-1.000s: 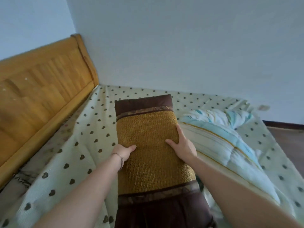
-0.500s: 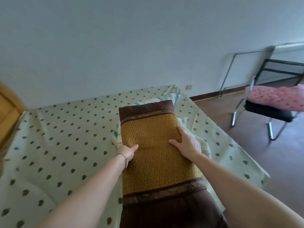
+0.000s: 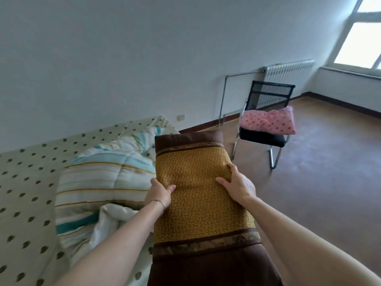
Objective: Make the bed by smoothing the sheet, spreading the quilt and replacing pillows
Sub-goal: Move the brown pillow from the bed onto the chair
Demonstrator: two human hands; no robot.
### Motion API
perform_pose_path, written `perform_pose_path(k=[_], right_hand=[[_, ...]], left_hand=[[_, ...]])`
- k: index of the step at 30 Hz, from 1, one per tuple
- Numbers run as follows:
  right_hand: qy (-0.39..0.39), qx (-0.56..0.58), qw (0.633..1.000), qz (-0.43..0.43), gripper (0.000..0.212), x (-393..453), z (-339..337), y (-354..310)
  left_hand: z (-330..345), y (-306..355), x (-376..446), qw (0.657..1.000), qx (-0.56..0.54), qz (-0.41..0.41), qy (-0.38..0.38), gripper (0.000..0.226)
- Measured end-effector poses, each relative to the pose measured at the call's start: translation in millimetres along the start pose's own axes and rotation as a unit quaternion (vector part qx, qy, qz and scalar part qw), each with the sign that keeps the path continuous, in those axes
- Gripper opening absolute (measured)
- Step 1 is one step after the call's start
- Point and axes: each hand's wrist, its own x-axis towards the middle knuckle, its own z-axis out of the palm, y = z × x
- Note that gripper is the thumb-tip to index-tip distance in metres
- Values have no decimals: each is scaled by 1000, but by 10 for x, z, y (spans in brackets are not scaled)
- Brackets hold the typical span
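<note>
two hands, left hand (image 3: 157, 193) and right hand (image 3: 239, 187), are gripping a woven pillow (image 3: 198, 195) beside the crumpled quilt (image 3: 103, 182); keeping it level seems wise.

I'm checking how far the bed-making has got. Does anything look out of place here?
Yes. The quilt lies bunched in a heap on the sheet, not spread. A pink pillow sits on the chair, off the bed. Both hands hold the brown pillow.
</note>
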Motion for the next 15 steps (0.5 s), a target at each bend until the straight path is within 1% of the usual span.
perform_pose_path(k=[3,6,9,15], right_hand=[[16,6,1000,25,78,115,-281,474],[35,13,998,59,79,245,-490,950],[47,16,995,82,79,363,-600,1282],[56,1,993,108,79,964,-825,1862]], left_hand=[[402,420,-28,996,49,65,-22,85],[795,821,-15,990,95,96,-32,91],[1096,1093,74,985,115,116,-49,93],[1766,1728,530,973,154,152,-77,84]])
